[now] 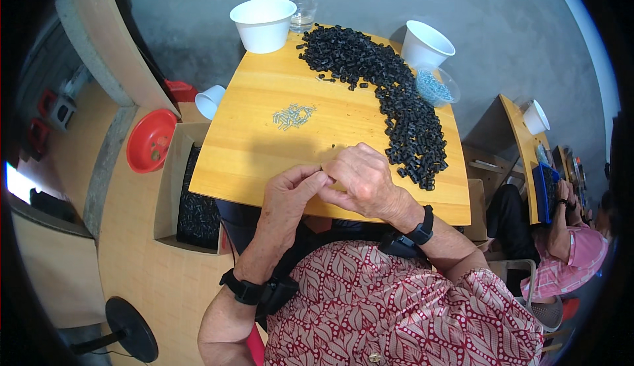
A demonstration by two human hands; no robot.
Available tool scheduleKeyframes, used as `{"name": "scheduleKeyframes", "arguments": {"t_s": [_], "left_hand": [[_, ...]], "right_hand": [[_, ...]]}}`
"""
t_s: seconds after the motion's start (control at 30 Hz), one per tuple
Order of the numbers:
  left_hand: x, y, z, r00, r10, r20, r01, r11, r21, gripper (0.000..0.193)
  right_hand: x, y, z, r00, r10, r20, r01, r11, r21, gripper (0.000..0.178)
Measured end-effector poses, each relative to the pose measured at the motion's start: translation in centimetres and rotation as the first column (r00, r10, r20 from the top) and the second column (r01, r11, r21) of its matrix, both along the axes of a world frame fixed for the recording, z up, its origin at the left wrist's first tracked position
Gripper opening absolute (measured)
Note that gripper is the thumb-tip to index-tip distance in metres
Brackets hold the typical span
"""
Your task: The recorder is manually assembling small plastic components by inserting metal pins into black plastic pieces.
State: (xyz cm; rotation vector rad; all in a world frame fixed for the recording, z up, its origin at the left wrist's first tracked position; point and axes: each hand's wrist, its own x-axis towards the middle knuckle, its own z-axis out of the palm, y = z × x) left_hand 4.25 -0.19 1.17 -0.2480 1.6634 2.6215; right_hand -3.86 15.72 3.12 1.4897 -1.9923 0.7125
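Note:
My left hand (288,201) and my right hand (364,178) meet over the near edge of the yellow wooden table (247,102). Both are closed in a pinch, fingertips together. Whatever small thing lies between them is hidden by the fingers. Beyond my left hand is a loose cluster of small silvery screws (290,116). A long heap of small black plastic parts (413,132) curves from the table's back down its right side, close to my right hand. A clear bowl of bluish metal pieces (436,90) stands at the right edge.
White tubs (264,33) stand at the back, beside a clear cup (303,16). Left of the table are a cardboard box (166,198) of black parts, a red basin (146,158) and a white bucket (209,102). At right, another person (568,254) works over a blue tray (544,198).

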Motion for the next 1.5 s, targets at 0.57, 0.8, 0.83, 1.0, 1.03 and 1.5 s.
{"name": "scheduleKeyframes", "arguments": {"t_s": [0.57, 0.8, 0.83, 1.0, 1.03, 1.5], "left_hand": [[0.2, -0.6, 0.0, 0.998, -0.031, -0.054, 0.018, 0.973, -0.23, 0.021], [0.1, -0.9, -1.2, 0.998, -0.047, -0.048, 0.034, 0.969, -0.245, 0.017], [0.1, -0.9, -1.2, 0.997, -0.059, -0.058, 0.041, 0.963, -0.267, 0.017], [0.1, -0.7, -1.5, 0.994, -0.08, -0.068, 0.06, 0.963, -0.262, 0.017], [0.1, -0.7, -1.5, 0.995, -0.082, -0.062, 0.063, 0.963, -0.262, 0.017], [0.2, -0.5, -0.9, 0.997, -0.06, -0.051, 0.048, 0.975, -0.218, 0.018]], "right_hand": [[0.2, 0.2, 0.5, 0.998, -0.056, 0.022, 0.055, 0.997, 0.056, 0.024], [0.0, 0.5, 1.1, 1.0, 0.008, 0.018, -0.01, 0.992, 0.125, 0.025], [0.0, 0.6, 1.0, 1.0, 0.007, 0.019, -0.009, 0.992, 0.124, 0.025], [0.2, 0.6, 0.7, 0.997, 0.021, 0.074, -0.029, 0.993, 0.114, 0.024], [0.2, 0.6, 0.7, 0.997, 0.021, 0.075, -0.029, 0.993, 0.113, 0.024], [-0.1, 0.7, 0.5, 0.992, 0.072, 0.106, -0.079, 0.995, 0.061, 0.027]]}}
